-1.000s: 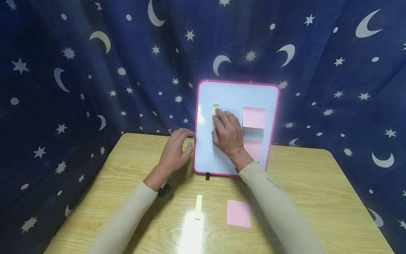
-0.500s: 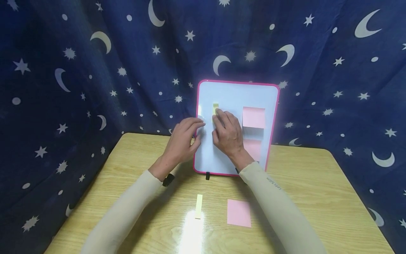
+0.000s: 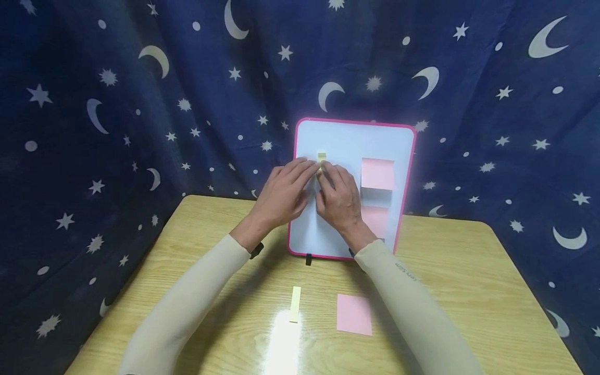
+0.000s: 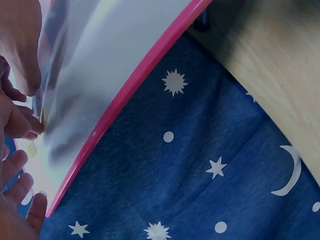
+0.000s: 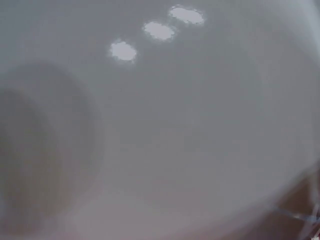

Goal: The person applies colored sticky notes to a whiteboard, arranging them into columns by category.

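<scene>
Standing whiteboard: 1 yellow strip, partly hidden, is shown left of 2 pink notes.
Left hand: nearly straight fingers are held at the strip.
Right hand: fingers are bent over the strip; whether it is pinched cannot be told.

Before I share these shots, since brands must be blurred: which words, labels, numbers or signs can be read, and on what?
"Lets Slim": on the right sleeve; small and slanted, so likely, not certain.
None can be read on the whiteboard or sticky notes.
</scene>
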A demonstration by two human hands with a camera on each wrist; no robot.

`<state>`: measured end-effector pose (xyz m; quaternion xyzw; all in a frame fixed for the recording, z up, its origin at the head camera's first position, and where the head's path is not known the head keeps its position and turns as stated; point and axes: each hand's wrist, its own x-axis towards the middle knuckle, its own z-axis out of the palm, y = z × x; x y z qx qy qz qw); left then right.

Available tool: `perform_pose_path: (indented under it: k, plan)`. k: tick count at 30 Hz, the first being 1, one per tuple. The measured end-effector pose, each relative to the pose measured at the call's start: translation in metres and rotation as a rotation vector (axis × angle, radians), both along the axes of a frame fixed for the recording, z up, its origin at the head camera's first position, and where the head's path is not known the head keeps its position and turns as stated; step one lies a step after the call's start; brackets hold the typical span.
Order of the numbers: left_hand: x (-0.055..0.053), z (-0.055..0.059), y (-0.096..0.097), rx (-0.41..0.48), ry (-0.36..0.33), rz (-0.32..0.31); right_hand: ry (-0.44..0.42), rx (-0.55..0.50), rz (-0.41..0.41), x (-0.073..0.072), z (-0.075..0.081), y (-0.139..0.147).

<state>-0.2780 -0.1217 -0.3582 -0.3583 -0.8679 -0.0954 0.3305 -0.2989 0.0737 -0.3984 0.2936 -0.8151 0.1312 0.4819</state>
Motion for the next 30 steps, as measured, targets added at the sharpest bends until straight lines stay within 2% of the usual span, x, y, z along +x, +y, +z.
perform_pose_path:
  k: [5, 12, 22, 30]
  plan:
    - [-0.005, 0.005, 0.006, -0.073, 0.005, 0.029, -0.015, 0.010, -0.011, 0.002, 0.000, 0.001]
    - [-0.010, 0.005, 0.012, -0.156, 0.020, 0.060, -0.020, 0.013, -0.008, 0.003, 0.000, 0.001]
    - [-0.013, 0.010, 0.018, -0.185, 0.025, 0.066, -0.018, -0.008, -0.009, 0.001, 0.000, -0.001]
    - [-0.013, 0.013, 0.023, -0.225, 0.009, 0.113, -0.024, -0.013, 0.001, 0.002, 0.000, -0.002]
